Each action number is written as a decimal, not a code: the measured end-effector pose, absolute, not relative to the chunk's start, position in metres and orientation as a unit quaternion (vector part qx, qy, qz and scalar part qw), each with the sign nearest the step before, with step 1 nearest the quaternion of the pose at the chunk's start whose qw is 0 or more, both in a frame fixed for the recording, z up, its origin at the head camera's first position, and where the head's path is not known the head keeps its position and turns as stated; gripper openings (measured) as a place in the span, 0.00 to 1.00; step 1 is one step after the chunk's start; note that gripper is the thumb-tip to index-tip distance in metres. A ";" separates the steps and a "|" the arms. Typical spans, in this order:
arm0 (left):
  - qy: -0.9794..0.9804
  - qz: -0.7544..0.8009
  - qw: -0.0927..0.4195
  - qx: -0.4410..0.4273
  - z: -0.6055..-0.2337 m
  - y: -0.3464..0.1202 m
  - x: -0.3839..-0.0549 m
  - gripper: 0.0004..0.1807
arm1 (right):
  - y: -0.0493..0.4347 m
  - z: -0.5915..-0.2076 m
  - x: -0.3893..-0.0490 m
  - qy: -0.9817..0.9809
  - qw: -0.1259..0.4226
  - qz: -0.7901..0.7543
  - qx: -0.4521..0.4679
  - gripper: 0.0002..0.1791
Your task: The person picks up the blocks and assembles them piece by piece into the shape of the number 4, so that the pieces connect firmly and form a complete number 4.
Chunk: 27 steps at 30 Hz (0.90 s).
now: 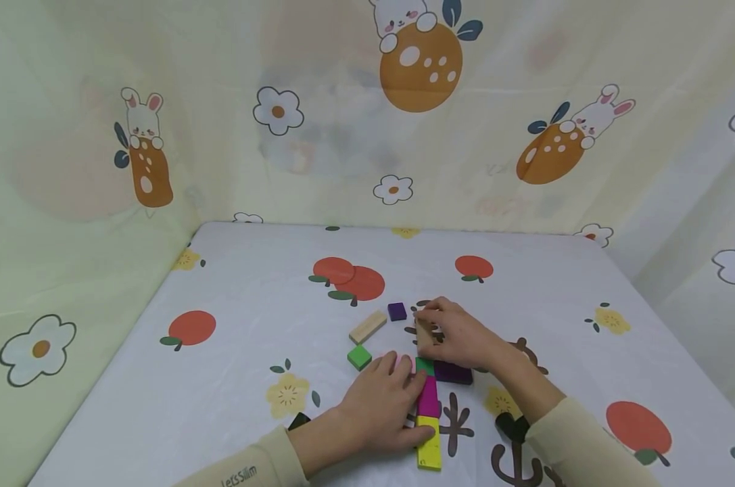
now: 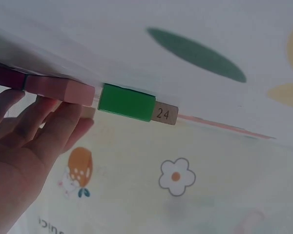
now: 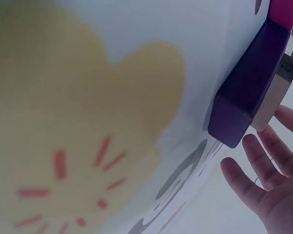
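My right hand [image 1: 464, 335] pinches a plain wooden block [image 1: 424, 335] end to end between thumb and fingers, just beyond a green block [image 1: 424, 366]. That green block heads a line with a magenta block [image 1: 429, 396] and a yellow block [image 1: 429, 450]; a dark purple block [image 1: 454, 373] juts out to its right. My left hand [image 1: 382, 402] lies along the line's left side, thumb on the yellow block and fingertips near the green one. In the left wrist view its extended fingers touch a pink block [image 2: 58, 89], mostly hidden under the hand in the head view.
Loose on the patterned white tablecloth [image 1: 239, 379] lie another green block [image 1: 360, 357], a second wooden block [image 1: 368, 327] and a small purple block [image 1: 397, 311], left of and beyond the line. A printed curtain [image 1: 330, 162] stands behind the table.
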<state>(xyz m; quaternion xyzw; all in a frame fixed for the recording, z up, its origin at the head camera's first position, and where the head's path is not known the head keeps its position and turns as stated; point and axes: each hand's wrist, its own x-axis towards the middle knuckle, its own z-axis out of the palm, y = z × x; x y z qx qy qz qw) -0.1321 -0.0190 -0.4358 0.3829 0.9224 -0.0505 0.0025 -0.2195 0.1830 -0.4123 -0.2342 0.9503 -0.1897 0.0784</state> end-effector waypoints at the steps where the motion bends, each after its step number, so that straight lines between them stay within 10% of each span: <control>1: 0.922 -0.050 0.001 0.384 -0.436 -0.019 -0.132 0.45 | 0.183 -0.412 -0.218 0.950 0.076 -0.190 -0.235 0.33; 27: 0.923 -0.049 -0.002 0.383 -0.436 -0.018 -0.132 0.45 | 0.183 -0.413 -0.216 0.954 0.065 -0.169 -0.239 0.32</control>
